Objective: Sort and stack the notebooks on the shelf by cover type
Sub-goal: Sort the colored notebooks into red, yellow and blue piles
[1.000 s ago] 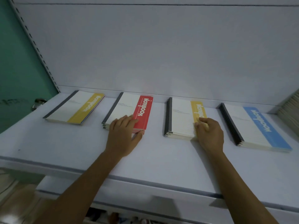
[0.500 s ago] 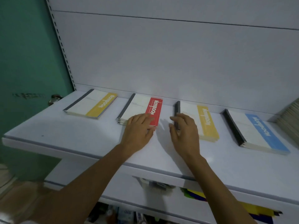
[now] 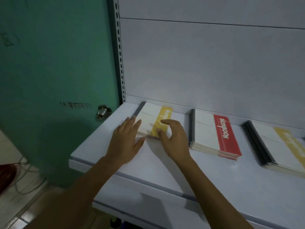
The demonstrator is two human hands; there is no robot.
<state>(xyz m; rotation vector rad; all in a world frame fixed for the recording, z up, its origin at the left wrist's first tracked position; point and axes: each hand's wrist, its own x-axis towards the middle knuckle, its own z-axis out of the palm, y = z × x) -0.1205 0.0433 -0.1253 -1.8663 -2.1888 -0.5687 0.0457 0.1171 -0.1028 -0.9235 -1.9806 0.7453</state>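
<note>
A thin stack of white notebooks with a yellow band (image 3: 152, 118) lies at the left end of the white shelf (image 3: 165, 164). My left hand (image 3: 126, 141) rests flat on its near left corner, fingers straight. My right hand (image 3: 173, 139) touches the yellow band near the front edge with bent fingertips, thumb raised above the cover. To the right lies a stack with a red band (image 3: 214, 134). Further right, a thicker yellow-banded stack (image 3: 280, 146) is cut off by the frame edge.
A green door (image 3: 57, 71) with a metal knob (image 3: 103, 111) stands just left of the shelf. A perforated upright (image 3: 119, 55) marks the shelf's left side. A lower shelf (image 3: 148, 205) juts out below. Cables lie on the floor at the lower left.
Both hands have moved left, from the red-banded and middle yellow-banded stacks to the leftmost yellow-banded stack. The view has swung left, so the blue-banded stack is out of sight.
</note>
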